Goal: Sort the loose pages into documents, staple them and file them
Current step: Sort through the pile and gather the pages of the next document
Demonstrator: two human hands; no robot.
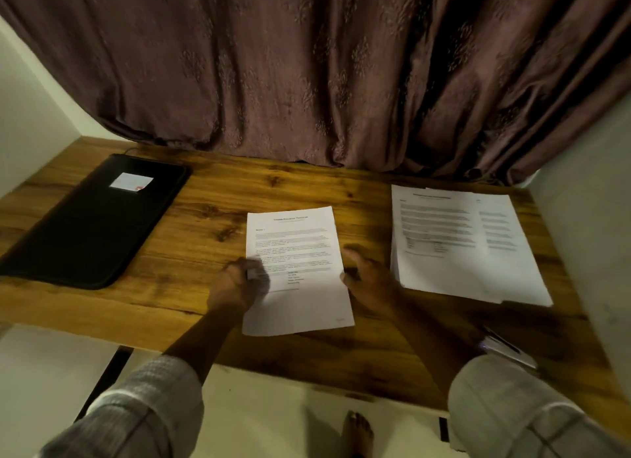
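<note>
On the desk (pixel 205 198), between folder (pixel 92 225) and stack (pixel 461 246), left hand (pixel 239 281) and right hand (pixel 368 280) grip a page (pixel 293 239) by its sides.

You are in a room of a home, set up for paperwork. Beyond your fingers (pixel 353 258), a heavy patterned curtain (pixel 307 65) hangs to the back edge of a wood-grain worktop (pixel 205 218). Plain white walls (pixel 27 116) close it in far left and far right of the fingers. Nearer you than the fingers, a bare foot (pixel 358 430) stands on a pale floor (pixel 273 406). A black folder (pixel 95 225) lies left of the fingers, and stacked printed sheets (pixel 461 246) lie to the right.
</note>
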